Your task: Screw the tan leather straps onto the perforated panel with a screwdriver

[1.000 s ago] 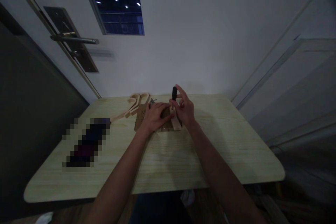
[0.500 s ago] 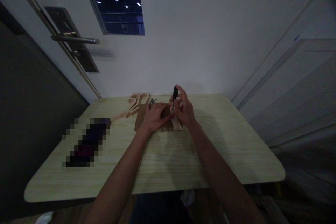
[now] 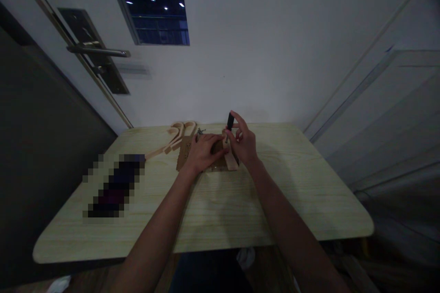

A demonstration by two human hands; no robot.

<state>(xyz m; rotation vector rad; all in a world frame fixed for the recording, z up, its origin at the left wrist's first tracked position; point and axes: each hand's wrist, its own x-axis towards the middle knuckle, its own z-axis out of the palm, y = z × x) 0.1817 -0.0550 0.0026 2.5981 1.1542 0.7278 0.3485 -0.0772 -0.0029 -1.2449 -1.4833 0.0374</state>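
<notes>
A screwdriver with a black handle stands nearly upright, its tip down on a pale wooden strip. My right hand is closed around it, with the index finger on top of the handle and the thumb lower down. Beneath the strip lies a brown board, which looks like cardboard. Across this board rests my left hand, fingers apart, its thumb and index finger touching the strip's left side. Whether a screw sits under the tip is too small to tell.
Curved wooden pieces lie behind and left of the board. Small metal parts, perhaps screws, are just past my left hand. A blurred-out dark object is on the table's left side. A white door rises behind the table.
My right hand's fingers have shifted slightly on the screwdriver, the wrist moving a little to the right. My left hand and the strip stay in place.
</notes>
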